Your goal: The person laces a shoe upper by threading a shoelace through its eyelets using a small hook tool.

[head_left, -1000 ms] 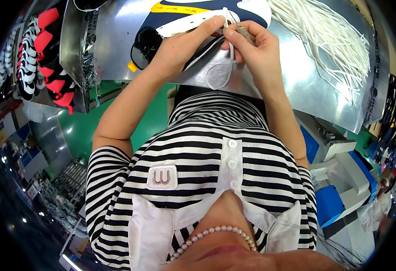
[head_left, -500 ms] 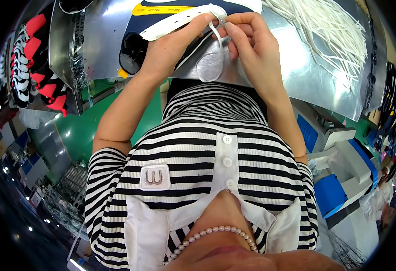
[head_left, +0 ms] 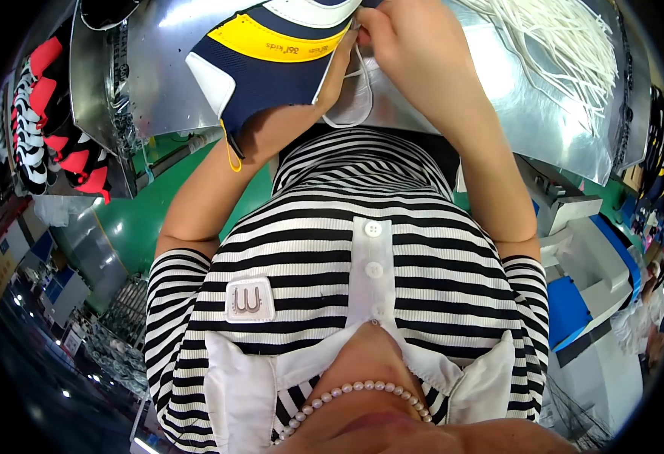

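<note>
A navy shoe upper [head_left: 260, 83] with a yellow lettered band and white pieces is at the top centre. My left hand [head_left: 333, 82] grips it from behind, partly covered by the upper. Beside its edge, my right hand [head_left: 415, 45] has its fingers bent together; what they pinch is hidden. A white lace [head_left: 351, 123] hangs in a loop below the two hands, over the table edge. From the upper's lower left corner dangles a thin yellow loop [head_left: 233, 155].
Many loose white laces [head_left: 551, 53] lie on the metal table [head_left: 491, 83] at the right. Red, black and white pieces [head_left: 48, 129] are stacked at the left. A grey and blue machine [head_left: 589, 265] stands below right.
The upper has turned over so its yellow band faces the camera, and it has come closer. My right hand has moved up to its edge. The lace loop hangs slightly higher.
</note>
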